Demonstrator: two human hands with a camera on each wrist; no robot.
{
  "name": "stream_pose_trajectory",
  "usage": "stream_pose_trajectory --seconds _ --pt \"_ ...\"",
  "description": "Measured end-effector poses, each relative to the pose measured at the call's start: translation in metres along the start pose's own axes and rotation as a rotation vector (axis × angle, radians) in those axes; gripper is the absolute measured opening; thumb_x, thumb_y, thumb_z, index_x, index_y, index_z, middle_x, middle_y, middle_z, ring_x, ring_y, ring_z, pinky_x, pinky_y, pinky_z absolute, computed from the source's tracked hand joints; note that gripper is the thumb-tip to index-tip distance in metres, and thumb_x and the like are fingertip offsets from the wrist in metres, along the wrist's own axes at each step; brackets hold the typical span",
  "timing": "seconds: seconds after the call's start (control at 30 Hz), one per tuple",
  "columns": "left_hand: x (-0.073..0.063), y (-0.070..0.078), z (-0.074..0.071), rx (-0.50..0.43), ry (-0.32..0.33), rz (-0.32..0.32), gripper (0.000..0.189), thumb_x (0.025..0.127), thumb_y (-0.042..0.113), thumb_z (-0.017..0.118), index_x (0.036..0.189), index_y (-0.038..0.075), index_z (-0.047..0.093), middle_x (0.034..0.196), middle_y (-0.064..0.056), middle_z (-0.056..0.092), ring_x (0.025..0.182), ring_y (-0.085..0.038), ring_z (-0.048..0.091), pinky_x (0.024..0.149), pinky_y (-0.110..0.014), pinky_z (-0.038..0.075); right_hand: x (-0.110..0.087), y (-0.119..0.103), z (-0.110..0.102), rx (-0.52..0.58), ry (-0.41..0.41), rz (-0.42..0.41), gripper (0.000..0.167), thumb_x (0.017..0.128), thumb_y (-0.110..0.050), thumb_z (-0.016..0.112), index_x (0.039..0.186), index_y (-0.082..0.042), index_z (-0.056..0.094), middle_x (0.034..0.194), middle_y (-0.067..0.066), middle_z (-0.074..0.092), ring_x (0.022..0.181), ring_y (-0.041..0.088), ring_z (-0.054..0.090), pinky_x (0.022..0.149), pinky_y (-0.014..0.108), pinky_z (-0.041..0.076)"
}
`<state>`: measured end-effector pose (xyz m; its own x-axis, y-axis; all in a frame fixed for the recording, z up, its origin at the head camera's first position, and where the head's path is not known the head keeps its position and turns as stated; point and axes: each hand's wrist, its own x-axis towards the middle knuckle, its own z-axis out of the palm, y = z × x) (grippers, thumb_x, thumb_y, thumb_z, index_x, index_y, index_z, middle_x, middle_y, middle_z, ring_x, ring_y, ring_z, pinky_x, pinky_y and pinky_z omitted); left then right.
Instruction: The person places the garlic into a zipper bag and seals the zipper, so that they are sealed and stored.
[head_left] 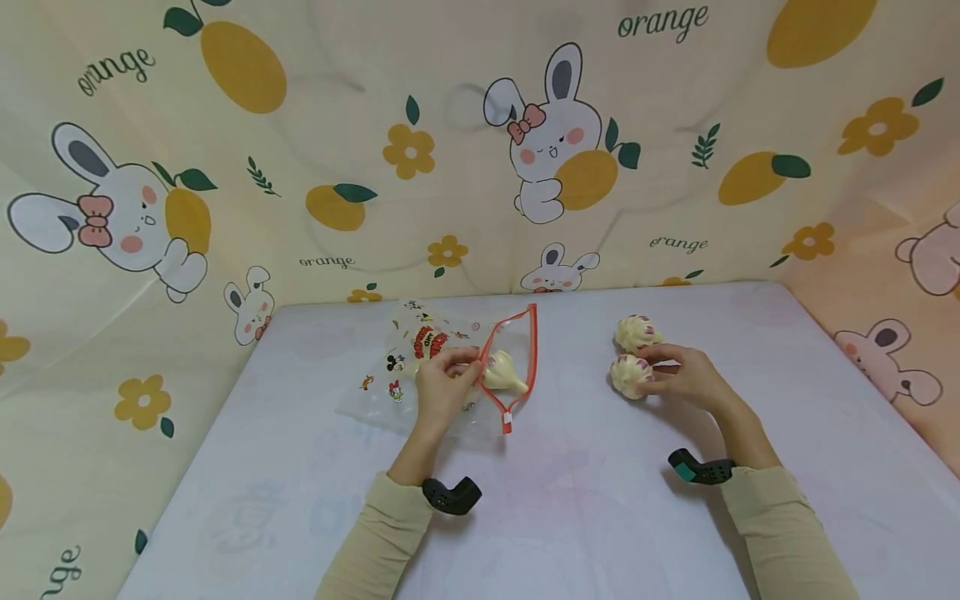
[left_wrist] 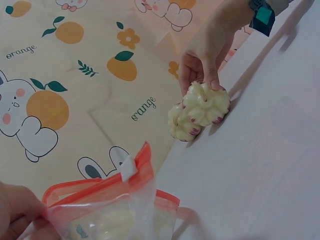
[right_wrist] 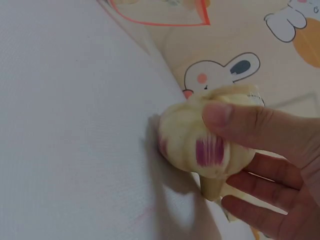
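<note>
On the left of the table, my left hand [head_left: 441, 392] pinches the red-edged opening of a clear zip bag [head_left: 390, 410] printed with cartoon figures. One pale garlic bulb [head_left: 501, 371] shows inside the bag's mouth. To the right, my right hand [head_left: 693, 379] holds a second garlic bulb [head_left: 627, 377] between thumb and fingers. In the right wrist view the thumb presses on this purple-streaked bulb [right_wrist: 185, 142], its stem pointing down the picture. A third garlic bulb [head_left: 636, 332] lies just behind the held one; in the left wrist view the two bulbs overlap.
Both hands work over a white table [head_left: 555, 517]. Behind it and at its sides hangs a cream cloth [head_left: 465, 50] printed with rabbits and oranges. A white slider [left_wrist: 128, 169] sits on the bag's red zip. Each wrist wears a black device [head_left: 452, 497].
</note>
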<state>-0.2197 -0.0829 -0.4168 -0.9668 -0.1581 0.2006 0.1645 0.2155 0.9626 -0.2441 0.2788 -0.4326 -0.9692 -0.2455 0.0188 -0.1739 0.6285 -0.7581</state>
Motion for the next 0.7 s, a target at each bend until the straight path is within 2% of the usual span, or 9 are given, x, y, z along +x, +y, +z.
stream_pose_trajectory --seconds 0.07,0.23,0.33,0.4,0.5,0.6,0.7 --pt "-0.0002 0.0002 -0.0002 -0.010 -0.005 0.000 0.014 0.082 0.000 0.070 0.097 -0.001 0.072 0.097 -0.020 0.074 0.064 0.002 0.061 0.058 -0.010 0.049 -0.0002 -0.0006 -0.0005 -0.018 -0.004 -0.001 0.059 0.072 -0.014 0.084 0.122 0.005 0.059 0.120 0.030 0.060 0.106 0.041 0.065 0.084 0.024 0.057" --pt "-0.0006 0.0003 -0.0008 -0.030 -0.010 0.009 0.014 0.083 -0.001 0.069 0.097 -0.003 0.071 0.099 -0.022 0.073 0.065 0.002 0.062 0.059 -0.010 0.051 -0.0007 -0.0021 -0.0023 -0.040 -0.038 -0.031 0.063 0.069 -0.014 0.085 0.123 0.005 0.058 0.115 0.031 0.062 0.097 0.038 0.068 0.076 0.017 0.053" --pt "-0.0007 0.0004 -0.0014 -0.033 -0.010 0.007 0.015 0.083 -0.001 0.069 0.098 -0.004 0.071 0.099 -0.022 0.073 0.065 0.002 0.062 0.059 -0.010 0.051 -0.0003 -0.0030 -0.0021 -0.055 -0.052 -0.053 0.063 0.070 -0.013 0.085 0.124 0.006 0.057 0.115 0.031 0.061 0.097 0.039 0.068 0.076 0.019 0.054" --pt "-0.0005 0.0002 -0.0017 -0.028 -0.008 0.011 0.015 0.084 -0.001 0.069 0.098 -0.004 0.071 0.099 -0.022 0.073 0.065 0.002 0.062 0.059 -0.010 0.051 0.0001 -0.0033 -0.0017 -0.074 -0.050 -0.055 0.063 0.070 -0.013 0.085 0.124 0.006 0.058 0.115 0.031 0.061 0.098 0.040 0.067 0.079 0.024 0.056" --pt "-0.0002 0.0004 -0.0018 -0.016 -0.003 0.013 0.014 0.083 0.000 0.069 0.097 -0.003 0.071 0.098 -0.021 0.073 0.065 0.001 0.063 0.058 -0.010 0.050 0.0007 -0.0038 -0.0007 -0.091 -0.035 -0.044 0.064 0.070 -0.014 0.085 0.124 0.006 0.058 0.118 0.032 0.061 0.103 0.044 0.065 0.086 0.040 0.057" --pt "0.0001 0.0010 -0.0016 -0.013 -0.001 0.013 0.014 0.083 0.000 0.070 0.096 -0.002 0.072 0.098 -0.020 0.074 0.067 -0.005 0.065 0.058 -0.010 0.049 0.0008 -0.0042 0.0003 -0.112 -0.017 -0.035 0.064 0.070 -0.017 0.085 0.125 0.004 0.059 0.126 0.033 0.058 0.111 0.051 0.060 0.094 0.054 0.051" --pt "0.0000 0.0017 -0.0011 -0.014 -0.003 0.020 0.014 0.082 -0.001 0.070 0.096 -0.003 0.072 0.099 -0.021 0.073 0.069 -0.011 0.069 0.059 -0.010 0.050 0.0005 -0.0049 0.0010 -0.122 -0.011 -0.040 0.064 0.071 -0.018 0.085 0.125 0.004 0.058 0.133 0.034 0.054 0.118 0.054 0.054 0.099 0.060 0.046"
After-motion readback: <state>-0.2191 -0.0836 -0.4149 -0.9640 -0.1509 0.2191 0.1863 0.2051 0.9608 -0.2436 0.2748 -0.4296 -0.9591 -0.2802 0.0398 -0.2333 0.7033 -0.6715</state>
